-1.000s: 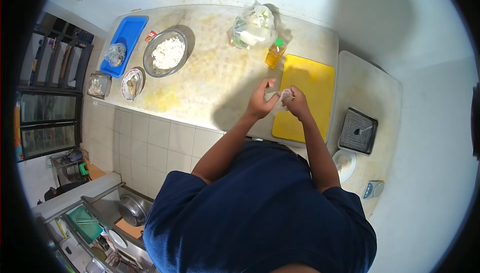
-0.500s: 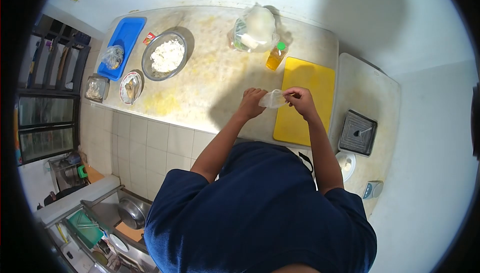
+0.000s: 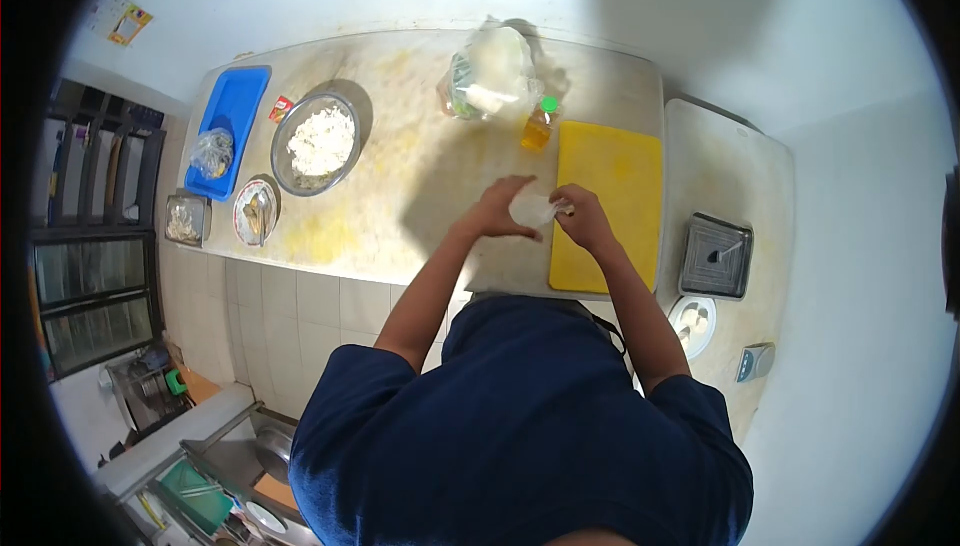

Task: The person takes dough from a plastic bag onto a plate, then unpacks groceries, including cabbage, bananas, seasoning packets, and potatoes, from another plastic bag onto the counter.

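Observation:
My right hand [image 3: 585, 218] pinches the end of a small, thin translucent plastic bag [image 3: 533, 210] near the left edge of the yellow cutting board [image 3: 612, 206]. My left hand [image 3: 495, 210] curves beside the bag on the left, thumb and fingers spread wide apart in a C shape. The bag's body lies between the two hands and looks limp. Beyond the hands stands a bottle of amber liquid with a green cap [image 3: 538, 126]. A larger filled plastic bag [image 3: 495, 71] sits behind that bottle.
On the left of the table [image 3: 400, 146] are a metal bowl of white shredded food [image 3: 316, 144], a blue tray [image 3: 232, 106], a plate with utensils [image 3: 255, 213] and a clear container [image 3: 187, 219]. To the right are a dark baking pan [image 3: 717, 256], a white plate [image 3: 692, 326] and a scale [image 3: 755, 362].
My left hand has opened from its hold on the plastic bag, thumb and fingers now spread. My right hand still pinches the bag, slightly further left. The camera view has shifted a little.

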`<move>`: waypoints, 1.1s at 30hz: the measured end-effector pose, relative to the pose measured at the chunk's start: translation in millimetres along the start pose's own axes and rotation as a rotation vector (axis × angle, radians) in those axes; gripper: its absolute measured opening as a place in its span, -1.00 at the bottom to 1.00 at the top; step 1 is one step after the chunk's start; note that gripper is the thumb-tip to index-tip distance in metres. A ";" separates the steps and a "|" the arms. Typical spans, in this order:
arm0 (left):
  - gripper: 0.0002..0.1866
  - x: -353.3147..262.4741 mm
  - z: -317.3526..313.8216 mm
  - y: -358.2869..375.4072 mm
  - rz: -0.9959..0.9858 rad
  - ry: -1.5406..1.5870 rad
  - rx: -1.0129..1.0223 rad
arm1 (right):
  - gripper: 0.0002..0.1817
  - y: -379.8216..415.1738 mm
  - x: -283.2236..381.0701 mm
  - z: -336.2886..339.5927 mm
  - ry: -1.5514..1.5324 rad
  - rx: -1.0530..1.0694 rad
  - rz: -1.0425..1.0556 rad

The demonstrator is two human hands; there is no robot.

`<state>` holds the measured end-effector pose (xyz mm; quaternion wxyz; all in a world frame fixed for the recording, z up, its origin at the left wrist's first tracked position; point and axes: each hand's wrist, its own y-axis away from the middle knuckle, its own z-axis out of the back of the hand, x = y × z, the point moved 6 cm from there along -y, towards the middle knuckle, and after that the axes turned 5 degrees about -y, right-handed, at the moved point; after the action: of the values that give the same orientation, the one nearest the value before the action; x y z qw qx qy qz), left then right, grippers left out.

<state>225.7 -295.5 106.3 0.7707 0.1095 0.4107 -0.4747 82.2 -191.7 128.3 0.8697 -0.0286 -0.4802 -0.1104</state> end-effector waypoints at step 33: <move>-0.61 76.1 122.4 -76.0 0.425 1.218 -0.640 | -0.41 57.7 -64.5 0.6 -0.097 -0.140 -0.428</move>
<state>244.1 -452.6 145.1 0.4749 0.2011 0.8564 -0.0257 61.2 -124.8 77.6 0.7982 0.0082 -0.5080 -0.3238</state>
